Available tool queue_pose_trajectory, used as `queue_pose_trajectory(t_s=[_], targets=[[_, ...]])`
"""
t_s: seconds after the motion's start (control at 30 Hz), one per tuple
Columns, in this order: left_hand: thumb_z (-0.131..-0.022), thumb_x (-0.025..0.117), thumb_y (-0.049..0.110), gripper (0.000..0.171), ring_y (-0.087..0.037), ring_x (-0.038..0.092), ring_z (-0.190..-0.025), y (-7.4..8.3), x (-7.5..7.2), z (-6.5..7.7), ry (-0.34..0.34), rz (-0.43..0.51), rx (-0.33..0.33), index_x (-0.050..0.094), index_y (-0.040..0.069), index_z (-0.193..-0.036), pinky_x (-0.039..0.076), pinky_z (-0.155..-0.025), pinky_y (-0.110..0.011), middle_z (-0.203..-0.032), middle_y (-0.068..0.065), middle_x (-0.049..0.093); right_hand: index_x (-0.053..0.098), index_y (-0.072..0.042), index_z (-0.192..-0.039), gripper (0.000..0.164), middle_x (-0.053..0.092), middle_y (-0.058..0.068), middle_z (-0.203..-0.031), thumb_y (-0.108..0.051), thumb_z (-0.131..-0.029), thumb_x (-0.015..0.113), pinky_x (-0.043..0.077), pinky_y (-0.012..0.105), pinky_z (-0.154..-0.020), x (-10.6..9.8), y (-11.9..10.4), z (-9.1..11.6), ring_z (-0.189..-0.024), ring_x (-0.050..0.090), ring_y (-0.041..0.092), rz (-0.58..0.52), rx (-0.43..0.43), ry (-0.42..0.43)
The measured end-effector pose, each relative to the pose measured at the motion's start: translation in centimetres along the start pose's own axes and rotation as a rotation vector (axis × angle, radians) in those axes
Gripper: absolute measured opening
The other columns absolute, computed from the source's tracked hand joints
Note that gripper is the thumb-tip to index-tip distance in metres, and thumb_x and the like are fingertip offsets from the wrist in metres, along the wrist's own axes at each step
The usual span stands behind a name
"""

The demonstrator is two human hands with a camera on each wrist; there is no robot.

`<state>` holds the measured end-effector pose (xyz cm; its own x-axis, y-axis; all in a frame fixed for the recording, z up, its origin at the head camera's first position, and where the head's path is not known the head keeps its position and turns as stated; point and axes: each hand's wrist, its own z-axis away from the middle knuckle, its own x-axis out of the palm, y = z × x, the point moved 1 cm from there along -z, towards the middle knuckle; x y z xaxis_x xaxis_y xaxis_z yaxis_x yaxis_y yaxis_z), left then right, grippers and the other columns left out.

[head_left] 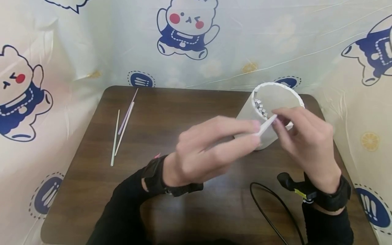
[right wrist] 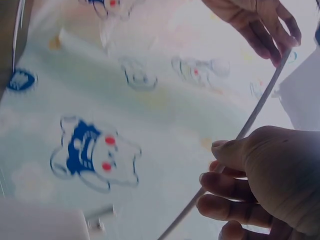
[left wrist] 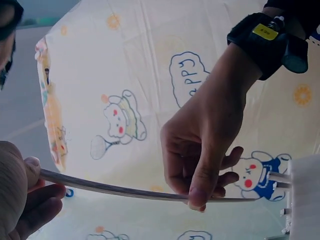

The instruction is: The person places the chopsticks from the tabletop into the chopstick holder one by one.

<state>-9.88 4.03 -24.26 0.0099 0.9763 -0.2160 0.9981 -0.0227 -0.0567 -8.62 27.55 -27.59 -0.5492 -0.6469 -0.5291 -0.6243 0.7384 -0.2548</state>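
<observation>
My left hand (head_left: 214, 146) and right hand (head_left: 306, 139) meet at the right side of the table, in front of a white cylindrical container (head_left: 246, 109). Between them runs a thin pale stick or strip (left wrist: 115, 188), gently bowed in the left wrist view. The left hand pinches one end of it between thumb and fingers. Farther along, the right hand (right wrist: 270, 175) pinches it near the other end, with a short tip projecting toward the container. Small silvery-white pieces (head_left: 260, 108) show inside the container's rim, partly hidden by its wall.
Three thin sticks lie at the table's left: a pale green one (head_left: 115, 137), a white one (head_left: 124, 129) and a purple one (head_left: 128, 115). A black cable (head_left: 251, 194) loops beside my right wrist. Patterned sheeting (head_left: 122, 41) surrounds the brown table (head_left: 171, 109).
</observation>
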Motion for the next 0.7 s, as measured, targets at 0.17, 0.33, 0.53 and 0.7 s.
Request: queue_pose_trajectory(t_s=[0.17,0.33,0.53,0.7], targets=[[-0.091,0.067,-0.007,0.017,-0.016,0.073,-0.097,-1.6,2.5,-1.1,-0.071,-0.088,-0.035,0.074,0.003,-0.102,0.052,-0.103,-0.020,-0.101,-0.012,0.078,0.073,0.005,-0.105,0.023,0.067,0.018,-0.080,-0.014,-0.094,0.065,0.029,0.006,-0.067,-1.1,2.1,0.1,-0.072,0.041,-0.004,0.060,0.098,-0.088],[-0.099,0.055,-0.003,0.025,-0.012,0.071,-0.099,-2.8,4.5,-1.2,-0.154,-0.078,-0.061,0.076,0.006,-0.107,0.048,-0.104,-0.015,-0.105,-0.007,0.077,0.071,0.005,-0.098,0.019,0.058,0.014,-0.073,-0.011,-0.093,0.063,0.024,0.011,-0.065,-1.3,3.2,0.6,-0.070,0.030,-0.005,0.105,0.137,-0.125],[-0.102,0.043,0.001,0.036,-0.009,0.070,-0.100,-3.8,6.4,-0.7,-0.235,-0.075,-0.111,0.075,0.011,-0.114,0.047,-0.105,-0.015,-0.108,-0.001,0.076,0.071,0.005,-0.103,0.035,0.065,0.020,-0.081,-0.029,-0.096,0.066,0.028,0.012,-0.075,-1.6,3.7,0.9,-0.078,0.042,0.012,0.111,0.165,-0.150],[-0.107,0.039,0.009,0.036,-0.008,0.069,-0.107,-4.5,7.8,0.1,-0.343,-0.087,-0.156,0.072,0.013,-0.121,0.044,-0.109,-0.015,-0.115,0.002,0.074,0.071,0.003,-0.111,0.037,0.065,0.019,-0.086,-0.029,-0.092,0.076,0.027,0.011,-0.083,-2.6,3.0,1.1,-0.086,0.048,0.022,0.120,0.206,-0.200]])
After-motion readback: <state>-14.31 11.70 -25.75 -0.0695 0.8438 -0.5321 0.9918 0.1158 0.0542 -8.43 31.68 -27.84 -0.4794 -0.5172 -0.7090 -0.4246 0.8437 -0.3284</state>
